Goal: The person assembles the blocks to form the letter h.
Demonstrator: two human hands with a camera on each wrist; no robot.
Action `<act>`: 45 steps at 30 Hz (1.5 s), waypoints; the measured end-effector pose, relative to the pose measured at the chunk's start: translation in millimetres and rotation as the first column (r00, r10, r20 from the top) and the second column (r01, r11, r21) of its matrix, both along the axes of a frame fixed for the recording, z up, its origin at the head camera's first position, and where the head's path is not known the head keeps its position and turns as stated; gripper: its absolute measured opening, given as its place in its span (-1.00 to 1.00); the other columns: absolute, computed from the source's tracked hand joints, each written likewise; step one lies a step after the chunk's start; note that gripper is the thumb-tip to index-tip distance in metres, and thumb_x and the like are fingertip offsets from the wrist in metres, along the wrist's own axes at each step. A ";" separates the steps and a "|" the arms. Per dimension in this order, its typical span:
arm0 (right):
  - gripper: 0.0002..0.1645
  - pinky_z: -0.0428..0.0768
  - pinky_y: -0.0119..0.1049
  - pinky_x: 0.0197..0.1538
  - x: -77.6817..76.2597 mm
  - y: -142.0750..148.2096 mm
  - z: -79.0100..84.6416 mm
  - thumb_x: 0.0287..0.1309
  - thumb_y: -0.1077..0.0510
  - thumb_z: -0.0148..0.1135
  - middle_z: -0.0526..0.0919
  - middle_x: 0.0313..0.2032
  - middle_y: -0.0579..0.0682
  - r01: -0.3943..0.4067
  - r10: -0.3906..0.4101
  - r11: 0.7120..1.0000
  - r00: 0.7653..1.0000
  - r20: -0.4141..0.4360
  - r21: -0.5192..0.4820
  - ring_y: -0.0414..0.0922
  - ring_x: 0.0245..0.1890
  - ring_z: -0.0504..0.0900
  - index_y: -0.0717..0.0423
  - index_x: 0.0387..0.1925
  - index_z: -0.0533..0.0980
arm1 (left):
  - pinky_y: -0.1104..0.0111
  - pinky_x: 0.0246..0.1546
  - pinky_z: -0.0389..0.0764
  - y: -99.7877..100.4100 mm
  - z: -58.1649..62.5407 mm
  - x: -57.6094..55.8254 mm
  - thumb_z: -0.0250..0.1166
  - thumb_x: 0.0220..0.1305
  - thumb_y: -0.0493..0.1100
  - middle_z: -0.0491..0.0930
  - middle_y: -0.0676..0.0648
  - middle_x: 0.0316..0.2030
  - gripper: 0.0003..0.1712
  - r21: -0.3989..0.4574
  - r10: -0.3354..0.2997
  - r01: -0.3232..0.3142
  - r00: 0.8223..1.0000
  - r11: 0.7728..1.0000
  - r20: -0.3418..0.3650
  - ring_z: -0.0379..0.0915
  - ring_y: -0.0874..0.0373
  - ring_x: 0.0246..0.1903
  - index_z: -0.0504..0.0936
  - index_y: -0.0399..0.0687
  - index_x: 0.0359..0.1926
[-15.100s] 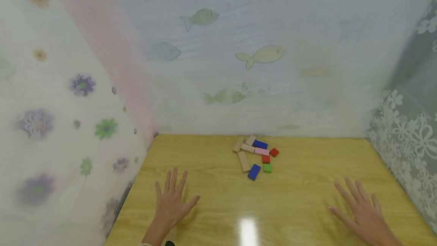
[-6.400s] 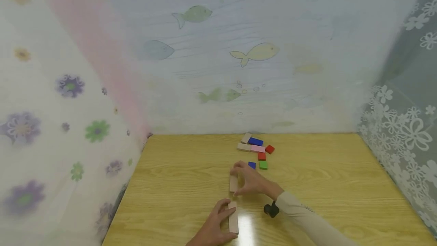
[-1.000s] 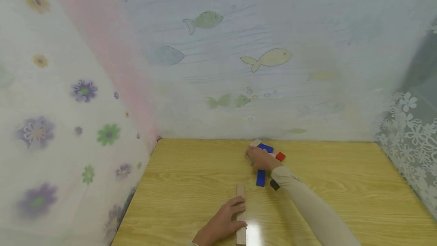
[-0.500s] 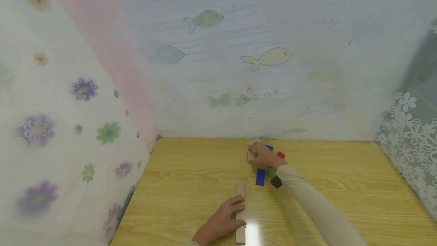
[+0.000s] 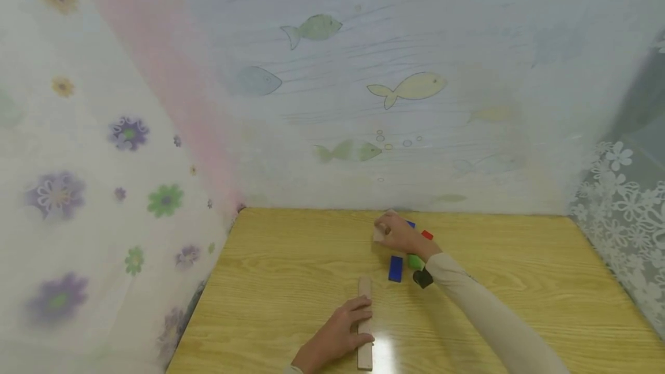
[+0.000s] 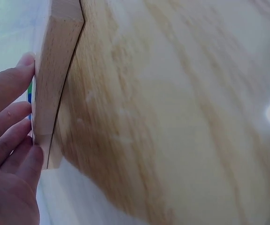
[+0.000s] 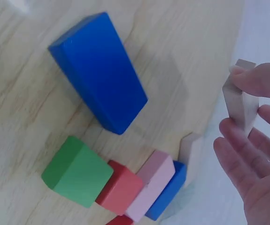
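Two pale wooden blocks (image 5: 365, 356) lie end to end in a line on the front middle of the table. My left hand (image 5: 337, 328) rests on them; in the left wrist view the thumb and fingertips touch their upper face, near the joint (image 6: 43, 133). Toward the wall, my right hand (image 5: 402, 234) pinches another wooden block (image 7: 240, 105) between thumb and fingers, raised over the table in the right wrist view. A blue block (image 5: 396, 269) lies just in front of the right hand, with a green block (image 5: 414, 262) beside it.
Beyond the green block, the right wrist view shows a red block (image 7: 119, 186), a pink block (image 7: 151, 183), a second blue block (image 7: 167, 192) and a wooden block (image 7: 189, 150) close together. Another red block (image 5: 427, 235) lies near the back wall (image 5: 332, 183).
Two wooden blocks have come from the back group to the front and now meet end to end. Over the last second my right hand has picked up a third. The left hand has stayed put.
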State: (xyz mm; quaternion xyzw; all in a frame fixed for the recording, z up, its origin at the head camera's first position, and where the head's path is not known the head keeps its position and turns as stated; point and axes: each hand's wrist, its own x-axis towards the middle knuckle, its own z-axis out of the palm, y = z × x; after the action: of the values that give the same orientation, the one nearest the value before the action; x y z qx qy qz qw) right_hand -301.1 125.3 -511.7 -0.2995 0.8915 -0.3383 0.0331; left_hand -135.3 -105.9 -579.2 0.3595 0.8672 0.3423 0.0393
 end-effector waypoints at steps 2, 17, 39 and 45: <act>-0.48 0.62 -0.22 -0.22 3.9 -1.1 1.6 0.02 0.31 0.29 0.44 0.02 0.23 -0.009 0.009 1.000 1.000 0.020 -0.002 0.05 -0.17 0.56 0.35 0.07 0.46 | 0.20 0.22 0.37 0.0 -0.4 0.7 0.30 0.23 0.03 0.34 -0.13 0.27 -0.43 -0.002 0.000 0.000 1.000 1.000 -0.001 0.24 -0.01 0.27 0.54 -0.28 0.12; -0.51 0.60 -0.25 -0.25 24.2 -10.2 10.0 0.12 0.21 0.27 0.42 0.09 0.23 -0.076 0.077 0.997 0.996 -0.034 0.029 -0.04 -0.22 0.56 0.25 0.10 0.45 | 0.19 0.22 0.37 -4.6 -2.9 2.2 0.25 0.29 -0.04 0.35 -0.08 0.27 -0.52 -0.036 0.014 -0.018 0.992 0.999 -0.125 0.22 0.03 0.28 0.54 -0.22 0.13; -0.48 0.62 -0.34 -0.33 46.9 -24.3 -15.4 -0.01 0.29 0.35 0.51 -0.04 0.15 -0.098 0.094 0.994 0.992 -0.079 -0.047 -0.07 -0.31 0.57 0.36 0.04 0.49 | 0.20 0.23 0.36 -2.6 -6.6 4.4 0.24 0.29 -0.03 0.33 -0.05 0.28 -0.53 -0.001 0.027 -0.027 0.996 1.000 -0.081 0.21 0.05 0.29 0.54 -0.21 0.13; -0.47 0.59 -0.37 -0.31 51.6 -26.4 -21.3 0.02 0.28 0.34 0.45 0.00 0.16 -0.090 0.090 0.995 0.996 -0.009 -0.042 -0.12 -0.29 0.52 0.36 0.07 0.47 | 0.19 0.23 0.36 -2.5 -5.4 3.9 0.21 0.32 -0.01 0.31 -0.03 0.30 -0.51 -0.012 0.013 -0.014 0.999 1.000 -0.046 0.18 0.06 0.31 0.53 -0.21 0.15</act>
State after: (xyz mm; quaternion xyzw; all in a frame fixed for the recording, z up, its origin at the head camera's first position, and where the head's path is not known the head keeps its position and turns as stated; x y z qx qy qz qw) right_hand -249.6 98.9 -533.0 -0.3413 0.8698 -0.3542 0.0386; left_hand -131.3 -108.4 -584.6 0.3613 0.8723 0.3289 0.0190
